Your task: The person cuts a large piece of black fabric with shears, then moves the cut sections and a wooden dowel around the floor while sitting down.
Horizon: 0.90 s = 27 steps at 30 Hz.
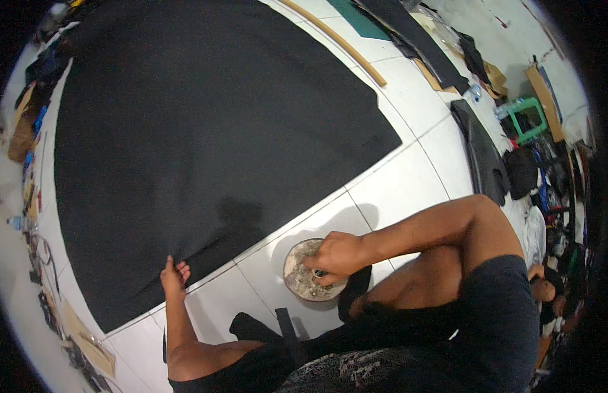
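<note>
A large black sheet of fabric or similar material [205,124] lies spread over the floor before me. My left hand [175,275] is over its near edge, palm partly up, with its fingers half curled and apart; nothing shows in it. A slight ripple runs through the sheet beside that hand. Closer to me, on the tiles, rests a round, mottled grey-brown disc or shallow dish [302,283]. Bent over it is my right hand [341,254], its fingers closed around a small dark thing on or above the surface. The hand hides most of that thing.
White floor tiles [402,177] border the sheet. A long tan strip or tube [343,42] lies along its far right side. Rolled dark material [477,147], a green plastic frame [528,120] and other clutter line the right. Flat brown cardboard [87,344] lies at lower left.
</note>
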Available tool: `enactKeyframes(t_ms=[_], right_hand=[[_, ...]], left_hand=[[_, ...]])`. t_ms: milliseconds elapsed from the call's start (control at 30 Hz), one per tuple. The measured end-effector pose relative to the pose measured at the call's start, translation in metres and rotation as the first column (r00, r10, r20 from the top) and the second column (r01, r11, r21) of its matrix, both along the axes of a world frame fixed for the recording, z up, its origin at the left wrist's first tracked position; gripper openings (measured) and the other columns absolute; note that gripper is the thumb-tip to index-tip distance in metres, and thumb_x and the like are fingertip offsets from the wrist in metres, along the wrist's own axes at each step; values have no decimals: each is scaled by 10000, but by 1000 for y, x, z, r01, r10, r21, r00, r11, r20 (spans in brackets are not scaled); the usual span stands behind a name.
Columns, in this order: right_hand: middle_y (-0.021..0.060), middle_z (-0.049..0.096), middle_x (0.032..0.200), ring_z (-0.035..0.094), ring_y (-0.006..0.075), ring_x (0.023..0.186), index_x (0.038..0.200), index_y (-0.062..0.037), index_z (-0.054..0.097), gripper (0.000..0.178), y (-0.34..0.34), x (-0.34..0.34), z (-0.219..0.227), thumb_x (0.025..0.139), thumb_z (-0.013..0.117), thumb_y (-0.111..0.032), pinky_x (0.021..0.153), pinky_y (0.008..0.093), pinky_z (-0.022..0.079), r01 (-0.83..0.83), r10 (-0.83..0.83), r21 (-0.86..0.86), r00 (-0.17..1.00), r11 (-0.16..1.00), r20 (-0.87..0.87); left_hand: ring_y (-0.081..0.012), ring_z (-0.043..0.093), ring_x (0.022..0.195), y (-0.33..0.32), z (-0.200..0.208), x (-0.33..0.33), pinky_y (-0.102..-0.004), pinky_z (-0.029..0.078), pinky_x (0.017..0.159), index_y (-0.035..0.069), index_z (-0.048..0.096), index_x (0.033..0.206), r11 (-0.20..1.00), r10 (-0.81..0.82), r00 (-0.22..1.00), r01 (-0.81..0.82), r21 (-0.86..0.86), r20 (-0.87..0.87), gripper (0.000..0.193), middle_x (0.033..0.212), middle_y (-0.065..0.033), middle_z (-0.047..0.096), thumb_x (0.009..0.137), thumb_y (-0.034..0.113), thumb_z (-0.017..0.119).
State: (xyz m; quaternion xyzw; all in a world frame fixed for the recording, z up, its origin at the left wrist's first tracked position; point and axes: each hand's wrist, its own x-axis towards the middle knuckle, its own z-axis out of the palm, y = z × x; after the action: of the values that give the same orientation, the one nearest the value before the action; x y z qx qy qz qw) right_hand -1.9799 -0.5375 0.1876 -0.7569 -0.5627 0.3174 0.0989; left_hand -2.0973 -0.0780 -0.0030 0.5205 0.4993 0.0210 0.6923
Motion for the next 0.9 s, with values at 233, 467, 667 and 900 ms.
enactKeyframes(t_ms=[233, 467, 667, 900], right_hand=[[137, 675, 819, 657, 281, 770, 823, -50, 674, 447, -26, 89, -85, 814, 752, -490, 667, 410, 502, 188, -78, 224, 902, 956, -426], [224, 687, 881, 689, 365, 825, 960, 50, 680, 699, -160, 230, -98, 923, 519, -629, 745, 479, 536, 991, -936, -58, 135, 123, 325], [82, 578, 728, 559, 157, 568, 929, 0, 617, 523, -183, 243, -155, 870, 713, -511, 463, 290, 416, 782, -638, -98, -566, -615, -522], [99, 598, 716, 538, 166, 593, 829, -2, 604, 304, -256, 262, -194, 849, 765, -259, 520, 329, 421, 463, -443, 141, -650, -875, -618]], left_hand=[[-245, 620, 952, 19, -13, -6, -346, 530, 842, -21, 454, 1313, 981, 150, 988, -145, -130, 24, 708, 1065, -140, 586, 906, 521, 658], [-205, 553, 895, 33, -1, -7, -331, 516, 876, 4, 517, 1287, 948, 318, 943, -314, -58, 96, 637, 1088, -107, 524, 873, 431, 745], [-108, 512, 669, 56, 2, -29, -178, 516, 577, 47, 606, 1014, 948, 316, 947, -317, 16, 52, 276, 824, -4, 562, 935, 294, 700], [-109, 517, 631, 61, -31, -67, -199, 494, 586, 69, 609, 1078, 973, 231, 973, -231, -12, -2, 275, 804, -58, 589, 954, 307, 668]])
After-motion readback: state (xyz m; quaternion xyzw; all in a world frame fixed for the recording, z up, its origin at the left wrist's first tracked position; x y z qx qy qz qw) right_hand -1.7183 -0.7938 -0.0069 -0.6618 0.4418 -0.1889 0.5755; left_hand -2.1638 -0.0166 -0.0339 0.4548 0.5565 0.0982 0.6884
